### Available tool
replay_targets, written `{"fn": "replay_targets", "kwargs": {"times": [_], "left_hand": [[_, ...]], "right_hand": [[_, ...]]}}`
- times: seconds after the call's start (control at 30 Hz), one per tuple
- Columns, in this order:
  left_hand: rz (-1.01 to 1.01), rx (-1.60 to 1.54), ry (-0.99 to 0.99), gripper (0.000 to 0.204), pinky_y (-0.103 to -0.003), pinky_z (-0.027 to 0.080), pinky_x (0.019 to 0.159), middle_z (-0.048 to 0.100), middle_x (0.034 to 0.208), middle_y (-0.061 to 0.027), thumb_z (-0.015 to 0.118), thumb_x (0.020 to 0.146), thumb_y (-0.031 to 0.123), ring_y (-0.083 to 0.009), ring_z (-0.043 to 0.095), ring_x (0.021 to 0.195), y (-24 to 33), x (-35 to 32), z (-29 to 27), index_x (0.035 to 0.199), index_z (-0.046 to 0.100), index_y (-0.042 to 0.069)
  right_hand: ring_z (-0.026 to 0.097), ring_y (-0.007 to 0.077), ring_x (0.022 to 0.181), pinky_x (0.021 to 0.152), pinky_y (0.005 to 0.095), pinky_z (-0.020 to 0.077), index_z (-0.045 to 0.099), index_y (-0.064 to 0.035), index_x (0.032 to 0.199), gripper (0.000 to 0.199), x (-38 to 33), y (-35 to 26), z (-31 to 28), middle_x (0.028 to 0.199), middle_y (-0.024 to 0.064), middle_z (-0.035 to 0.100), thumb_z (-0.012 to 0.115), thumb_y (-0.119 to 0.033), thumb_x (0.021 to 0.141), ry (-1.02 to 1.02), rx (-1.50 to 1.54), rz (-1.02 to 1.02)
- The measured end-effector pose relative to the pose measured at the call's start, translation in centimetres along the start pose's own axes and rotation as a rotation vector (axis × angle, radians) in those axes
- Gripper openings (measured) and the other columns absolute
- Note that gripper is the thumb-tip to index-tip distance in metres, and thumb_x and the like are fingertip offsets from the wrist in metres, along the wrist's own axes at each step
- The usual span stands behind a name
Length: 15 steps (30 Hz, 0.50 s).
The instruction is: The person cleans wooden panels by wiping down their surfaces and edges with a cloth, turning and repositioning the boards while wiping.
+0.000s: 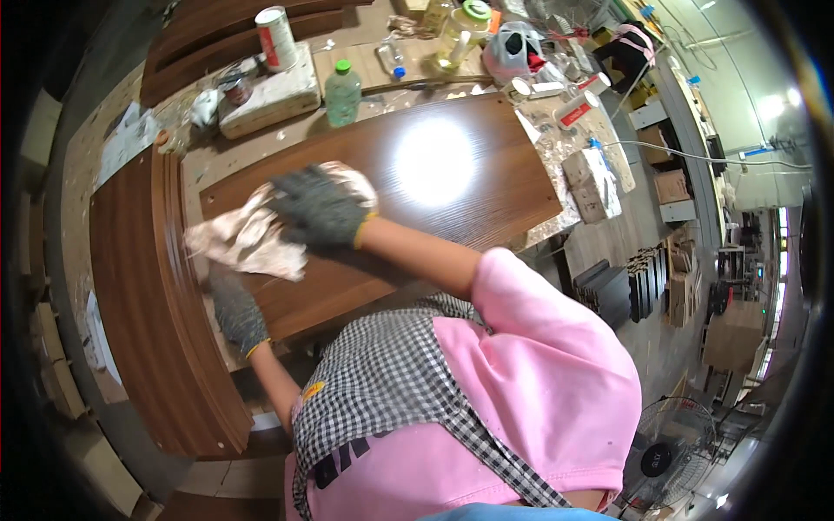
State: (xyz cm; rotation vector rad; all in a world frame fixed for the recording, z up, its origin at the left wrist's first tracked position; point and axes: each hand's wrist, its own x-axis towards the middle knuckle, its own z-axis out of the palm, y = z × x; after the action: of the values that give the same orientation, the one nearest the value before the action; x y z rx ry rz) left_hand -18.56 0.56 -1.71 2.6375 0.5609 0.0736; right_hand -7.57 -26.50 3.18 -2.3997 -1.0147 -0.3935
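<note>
A dark brown wood-grain panel (469,143) lies flat across the workbench, a bright light mirrored in its surface. My right hand (320,208), in a dark grey knit glove, presses a crumpled, pale pinkish rag (248,234) against the left part of the panel. Its fingers are bent over the cloth, and part of the rag spreads out to the left. My left hand (236,308), gloved alike, is at the panel's near left corner. Its fingers are blurred, so their grip there cannot be made out.
Brown boards (143,286) are stacked at the left. Along the far side stand a green-capped bottle (343,95), a red and white can (276,42) on a pale block (269,95) and a clear jar (460,39). Another block (591,184) sits at right; a fan (665,456) stands at lower right.
</note>
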Motion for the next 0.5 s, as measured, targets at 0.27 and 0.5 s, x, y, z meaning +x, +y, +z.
{"fn": "replay_targets", "kwargs": {"times": [0.27, 0.5], "left_hand": [[0.078, -0.027, 0.161, 0.049, -0.042, 0.042, 0.112, 0.055, 0.146, -0.0238, 0.043, 0.109, 0.032, -0.0378, 0.054, 0.134, 0.3, -0.6, 0.6, 0.146, 0.051, 0.0], [0.139, -0.037, 0.189, 0.047, -0.042, 0.042, 0.112, 0.056, 0.144, -0.0254, 0.042, 0.11, 0.026, -0.0389, 0.054, 0.133, -0.7, -0.1, 1.5, 0.148, 0.048, 0.0]], "right_hand": [[0.047, 0.0406, 0.136, 0.116, 0.0482, 0.0359, 0.06, -0.0136, 0.141, 0.052, -18.2, 23.6, -16.6, 0.153, 0.021, 0.046, 0.055, -0.046, 0.1, 0.237, -0.229, 0.959], [0.066, 0.0425, 0.111, 0.095, 0.0505, 0.0521, 0.067, -0.0146, 0.126, 0.04, -19.4, 25.1, -26.0, 0.125, 0.0243, 0.066, 0.061, -0.038, 0.095, -0.135, -0.484, 1.097]]}}
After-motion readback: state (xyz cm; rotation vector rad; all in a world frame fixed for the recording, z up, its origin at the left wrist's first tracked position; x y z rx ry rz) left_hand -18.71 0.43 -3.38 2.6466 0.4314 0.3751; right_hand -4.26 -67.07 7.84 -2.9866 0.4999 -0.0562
